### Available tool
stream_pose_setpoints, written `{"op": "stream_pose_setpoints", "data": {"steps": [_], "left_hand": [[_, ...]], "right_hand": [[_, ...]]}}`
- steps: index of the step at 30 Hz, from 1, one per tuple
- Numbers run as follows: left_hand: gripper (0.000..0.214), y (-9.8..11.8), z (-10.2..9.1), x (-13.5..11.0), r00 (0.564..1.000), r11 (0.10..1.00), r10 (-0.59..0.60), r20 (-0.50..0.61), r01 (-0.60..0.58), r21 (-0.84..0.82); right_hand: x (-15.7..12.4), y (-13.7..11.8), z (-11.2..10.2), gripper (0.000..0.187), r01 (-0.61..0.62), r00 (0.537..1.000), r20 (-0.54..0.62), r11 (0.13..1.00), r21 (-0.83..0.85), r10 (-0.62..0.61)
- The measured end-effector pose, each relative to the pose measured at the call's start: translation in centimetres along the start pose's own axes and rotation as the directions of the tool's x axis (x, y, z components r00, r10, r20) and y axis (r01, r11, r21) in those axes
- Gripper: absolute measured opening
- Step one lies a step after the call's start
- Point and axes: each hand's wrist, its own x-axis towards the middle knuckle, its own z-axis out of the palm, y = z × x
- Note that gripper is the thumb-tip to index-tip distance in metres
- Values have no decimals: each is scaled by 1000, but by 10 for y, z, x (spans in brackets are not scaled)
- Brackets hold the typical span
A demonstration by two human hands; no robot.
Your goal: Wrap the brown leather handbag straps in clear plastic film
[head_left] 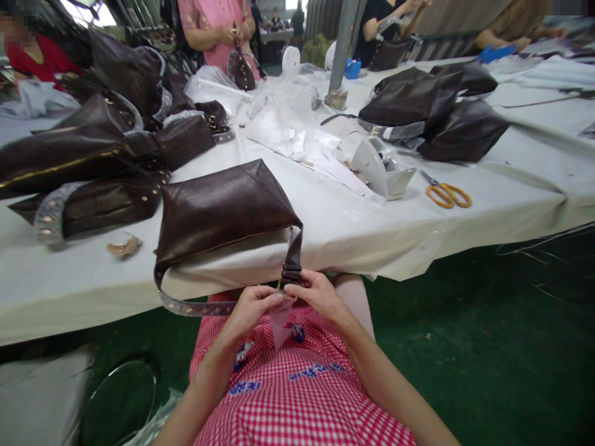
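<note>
A dark brown leather handbag [223, 207] lies on the table's front edge, its strap [199, 305] hanging down toward my lap. The lower strap is studded and wrapped in clear plastic. My left hand [255, 306] has thumb and fingers pinched together by the buckle at the strap's end. Close beside it, my right hand [318, 294] grips the strap just under its dark loops [291, 272]. A thin, translucent pinkish piece of wrapping [281, 322] dangles between both hands above my checked apron [297, 396].
More brown bags are heaped at left [79, 148] and right [432, 105]. Orange-handled scissors [449, 194] and a white tape dispenser [379, 167] lie on the white-covered table [353, 238]. A grey post [344, 46] rises behind plastic scraps. Other people work across the table.
</note>
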Motion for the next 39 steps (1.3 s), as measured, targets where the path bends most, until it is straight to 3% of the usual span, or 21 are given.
{"op": "stream_pose_setpoints", "data": {"steps": [7, 12, 16, 21, 26, 35, 39], "left_hand": [[34, -4, 1, 1, 1000, 998, -4, 29, 6, -58], [39, -5, 1, 2, 1000, 995, 3, 9, -2, -104], [40, -2, 3, 1, 1000, 997, 0, -25, -2, -72], [40, 2, 5, 1, 1000, 995, -12, -12, 11, -101], [40, 2, 6, 3, 995, 998, 1, -95, -8, -66], [30, -5, 7, 18, 946, 974, 228, -228, -219, 66], [47, -7, 11, 17, 927, 959, 285, -242, -274, 79]], "right_hand": [[0, -2, 0, 28, -20, 1000, 21, 998, 67, 19], [-1, 1, 0, 34, -17, 998, 54, 1000, 17, 16], [2, 7, -1, 51, -117, 993, -2, 983, 142, 119], [8, 14, -1, 46, -139, 989, -15, 955, 262, 148], [10, 17, -1, 45, -178, 981, -27, 951, 251, 191], [10, 11, -3, 39, -246, 968, 44, 898, 366, 247], [12, 10, -3, 37, -186, 980, 9, 892, 413, 200]]}}
